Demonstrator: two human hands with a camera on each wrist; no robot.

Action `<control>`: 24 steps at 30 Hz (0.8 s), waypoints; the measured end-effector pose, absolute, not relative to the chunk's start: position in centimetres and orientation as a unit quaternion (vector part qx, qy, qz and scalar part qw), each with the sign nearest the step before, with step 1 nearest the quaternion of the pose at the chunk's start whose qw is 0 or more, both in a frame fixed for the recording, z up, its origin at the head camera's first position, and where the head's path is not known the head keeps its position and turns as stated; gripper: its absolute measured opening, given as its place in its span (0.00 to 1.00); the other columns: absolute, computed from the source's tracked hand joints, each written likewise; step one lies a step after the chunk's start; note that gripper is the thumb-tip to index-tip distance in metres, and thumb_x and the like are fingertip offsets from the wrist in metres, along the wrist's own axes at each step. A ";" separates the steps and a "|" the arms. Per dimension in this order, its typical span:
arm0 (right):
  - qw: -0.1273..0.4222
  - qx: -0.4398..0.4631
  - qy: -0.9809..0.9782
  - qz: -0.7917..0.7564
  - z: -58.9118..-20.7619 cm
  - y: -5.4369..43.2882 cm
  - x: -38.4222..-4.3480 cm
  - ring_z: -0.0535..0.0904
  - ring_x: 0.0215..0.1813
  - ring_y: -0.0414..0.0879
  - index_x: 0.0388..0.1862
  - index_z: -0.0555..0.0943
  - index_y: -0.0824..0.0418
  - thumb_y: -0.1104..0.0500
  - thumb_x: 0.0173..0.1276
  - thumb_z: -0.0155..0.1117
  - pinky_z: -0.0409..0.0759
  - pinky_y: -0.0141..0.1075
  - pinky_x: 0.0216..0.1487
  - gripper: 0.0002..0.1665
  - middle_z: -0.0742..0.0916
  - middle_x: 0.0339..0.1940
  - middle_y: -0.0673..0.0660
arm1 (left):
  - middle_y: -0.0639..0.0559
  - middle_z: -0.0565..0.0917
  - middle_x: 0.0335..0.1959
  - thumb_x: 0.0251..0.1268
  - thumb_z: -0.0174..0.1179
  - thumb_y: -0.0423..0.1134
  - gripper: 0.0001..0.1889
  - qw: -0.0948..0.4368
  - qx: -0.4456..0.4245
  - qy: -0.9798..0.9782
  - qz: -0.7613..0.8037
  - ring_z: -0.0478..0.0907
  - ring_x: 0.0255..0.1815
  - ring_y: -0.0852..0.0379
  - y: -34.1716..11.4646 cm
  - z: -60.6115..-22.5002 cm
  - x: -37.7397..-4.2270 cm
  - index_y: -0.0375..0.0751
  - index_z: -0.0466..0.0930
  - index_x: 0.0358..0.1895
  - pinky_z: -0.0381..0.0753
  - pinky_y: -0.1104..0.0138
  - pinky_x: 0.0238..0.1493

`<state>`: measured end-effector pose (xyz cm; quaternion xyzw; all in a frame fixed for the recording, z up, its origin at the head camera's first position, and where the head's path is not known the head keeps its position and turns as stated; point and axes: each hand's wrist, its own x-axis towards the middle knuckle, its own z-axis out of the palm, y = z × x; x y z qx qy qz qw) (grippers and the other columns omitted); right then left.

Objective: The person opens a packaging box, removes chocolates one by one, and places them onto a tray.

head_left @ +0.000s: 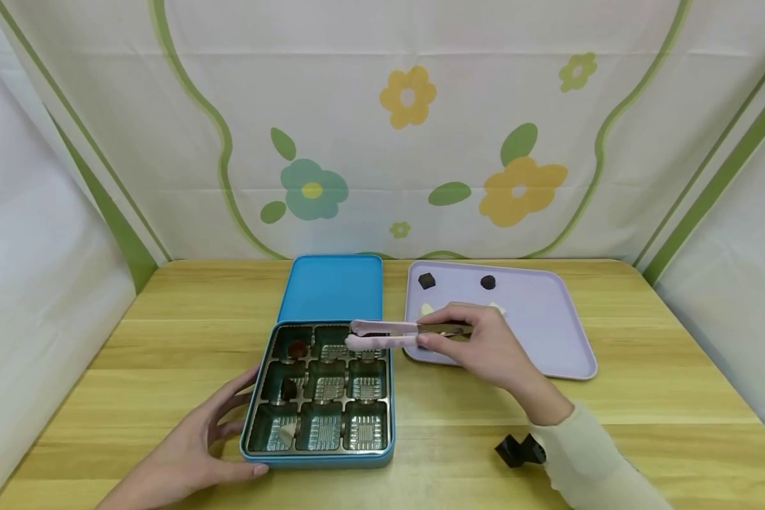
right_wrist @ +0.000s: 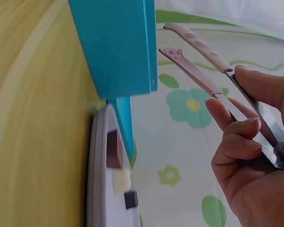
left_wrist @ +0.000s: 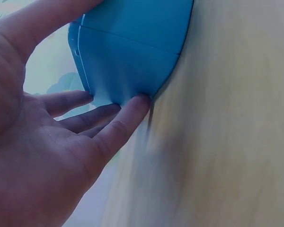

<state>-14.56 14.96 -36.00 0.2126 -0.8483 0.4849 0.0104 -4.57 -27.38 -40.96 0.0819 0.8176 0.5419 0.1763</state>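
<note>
My left hand (head_left: 194, 432) touches the left side and front corner of a blue tin (head_left: 331, 462), its fingers extended along the wall in the left wrist view. Inside is a divided insert: the left column holds a reddish-brown piece (head_left: 297, 348) at the back, a dark piece (head_left: 289, 388) in the middle and a white piece (head_left: 287, 433) in front. My right hand (head_left: 484, 347) grips metal tongs (head_left: 382, 336) with pink tips, held above the back right compartments. In the right wrist view the tips stand apart with nothing between them.
The tin's blue lid (head_left: 334, 287) lies behind it. To the right is a lilac tray (head_left: 554, 333) with two dark pieces (head_left: 426, 281), white pieces (head_left: 426, 309) and a brown piece (right_wrist: 114, 150). A black object (head_left: 520, 450) is beside the right sleeve. A flowered cloth (head_left: 408, 177) hangs behind the table.
</note>
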 end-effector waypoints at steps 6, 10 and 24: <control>0.028 0.247 -0.840 0.482 -35.3 11.8 -15.1 0.87 0.44 0.42 0.49 0.93 0.52 0.55 0.70 0.79 0.85 0.34 0.46 0.11 0.93 0.43 0.47 | 0.40 0.61 0.86 0.53 0.85 0.41 0.64 0.178 0.059 0.829 0.526 0.68 0.79 0.40 -27.4 -40.8 -4.6 0.63 0.49 0.89 0.83 0.69 0.62; 0.037 0.273 -0.834 0.478 -35.1 9.8 -15.5 0.87 0.46 0.40 0.50 0.93 0.55 0.56 0.70 0.79 0.87 0.36 0.48 0.11 0.94 0.44 0.48 | 0.38 0.61 0.86 0.55 0.84 0.39 0.63 0.190 0.054 0.824 0.532 0.67 0.80 0.39 -27.4 -40.8 -4.6 0.60 0.48 0.89 0.83 0.69 0.61; 0.052 0.350 -0.855 0.380 -34.3 5.4 -16.6 0.82 0.38 0.39 0.47 0.93 0.59 0.56 0.70 0.78 0.80 0.31 0.40 0.10 0.92 0.40 0.51 | 0.38 0.60 0.86 0.56 0.84 0.40 0.62 0.187 0.061 0.820 0.538 0.64 0.81 0.30 -27.2 -40.6 -4.5 0.63 0.49 0.89 0.83 0.70 0.62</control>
